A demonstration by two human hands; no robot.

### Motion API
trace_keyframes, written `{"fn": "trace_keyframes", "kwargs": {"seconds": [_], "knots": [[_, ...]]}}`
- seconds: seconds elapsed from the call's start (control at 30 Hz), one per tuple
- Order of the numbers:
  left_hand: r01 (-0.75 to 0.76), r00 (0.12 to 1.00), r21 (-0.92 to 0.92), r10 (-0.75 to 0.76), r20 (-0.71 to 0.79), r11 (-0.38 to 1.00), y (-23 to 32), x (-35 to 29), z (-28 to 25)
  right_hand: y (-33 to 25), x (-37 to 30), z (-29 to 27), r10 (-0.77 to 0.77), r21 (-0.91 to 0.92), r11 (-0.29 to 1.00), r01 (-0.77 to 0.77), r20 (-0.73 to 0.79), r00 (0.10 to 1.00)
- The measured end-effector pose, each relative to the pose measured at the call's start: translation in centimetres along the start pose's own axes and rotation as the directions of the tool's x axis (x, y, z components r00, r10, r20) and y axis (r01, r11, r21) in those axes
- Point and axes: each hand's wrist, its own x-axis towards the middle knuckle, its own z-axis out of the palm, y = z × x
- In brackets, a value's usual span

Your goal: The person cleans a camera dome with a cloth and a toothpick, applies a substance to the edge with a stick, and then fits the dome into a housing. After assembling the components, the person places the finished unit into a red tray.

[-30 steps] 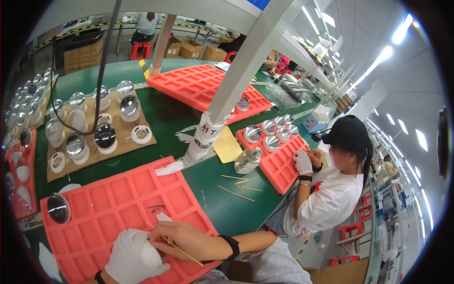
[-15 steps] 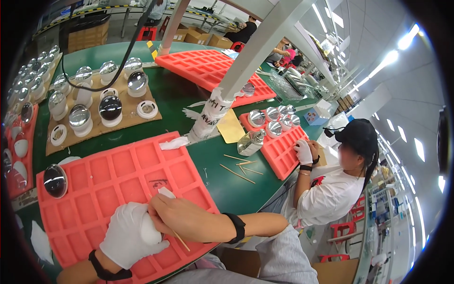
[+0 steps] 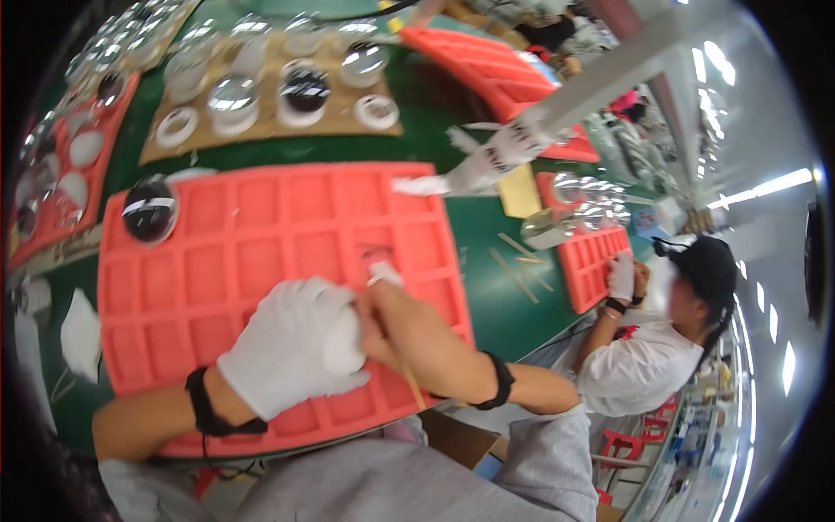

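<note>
My left hand [image 3: 291, 344], in a white glove, is closed round a white rounded piece [image 3: 345, 348], most of it hidden by the fingers. Bare and closed, my right hand [image 3: 409, 331] meets it at the right side. A thin wooden stick [image 3: 412, 388] pokes out below the right hand's grip. Above its knuckles shows a small white wad [image 3: 384, 275], perhaps cloth or tissue. Both hands are over a red compartment tray [image 3: 209, 278]. On the tray's far left corner sits a dark glossy dome [image 3: 150, 210]. Motion blurs the picture.
Clear and dark domes on white bases stand on a cardboard sheet [image 3: 270, 126] at the back. Another red tray [image 3: 83, 178] lies left. A taped post [image 3: 500, 161] rises beyond my tray, with loose sticks [image 3: 515, 277] and a bottle [image 3: 546, 228] to its right. A co-worker [image 3: 648, 357] sits at right.
The view has swung, so the scene sits further right and bench things appear higher. Both hands stay together with the white piece and stick still held.
</note>
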Motion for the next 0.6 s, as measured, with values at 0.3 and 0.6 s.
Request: {"fn": "trace_keyframes", "kwargs": {"seconds": [0.3, 0.6], "knots": [[0.075, 0.991, -0.002, -0.075, 0.112, 0.997, -1.2, 0.2, 0.9, 0.6, 0.1, 0.3, 0.008, 0.072, 0.997, -0.005, -0.047, 0.999], [0.117, 0.991, -0.100, -0.111, 0.071, 0.988, -1.8, -0.7, 1.2, 0.3, 0.7, -0.8, 0.030, 0.143, 0.989, -0.034, 0.026, 0.999]]}}
